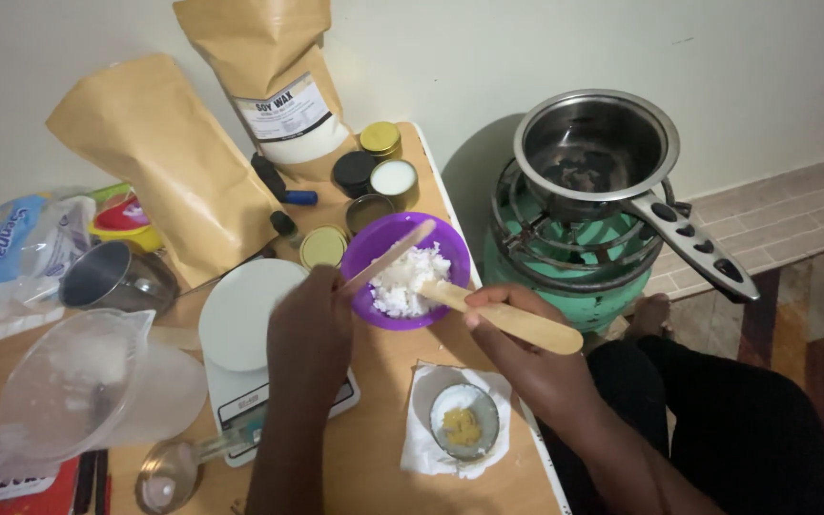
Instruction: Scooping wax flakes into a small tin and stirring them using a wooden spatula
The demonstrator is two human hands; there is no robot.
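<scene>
A purple bowl (366, 250) of white flaky wax (407, 278) sits near the table's right edge. My left hand (309, 329) holds a thin wooden stick (388, 256) that slants across the bowl's left rim. My right hand (515, 329) grips a wider wooden spatula (517, 322) whose tip is dug into the white flakes. Just in front of the bowl, a small tin (465, 421) with a yellow residue rests on a white paper napkin (423, 437).
A white kitchen scale (236, 319) lies under my left forearm. Two brown paper pouches (178, 162) stand behind, with several small tins (383, 162) beside them. A plastic jug (69, 381) and metal cup (112, 277) sit left. A steel saucepan (595, 148) rests on a green gas burner (565, 277) beside the table.
</scene>
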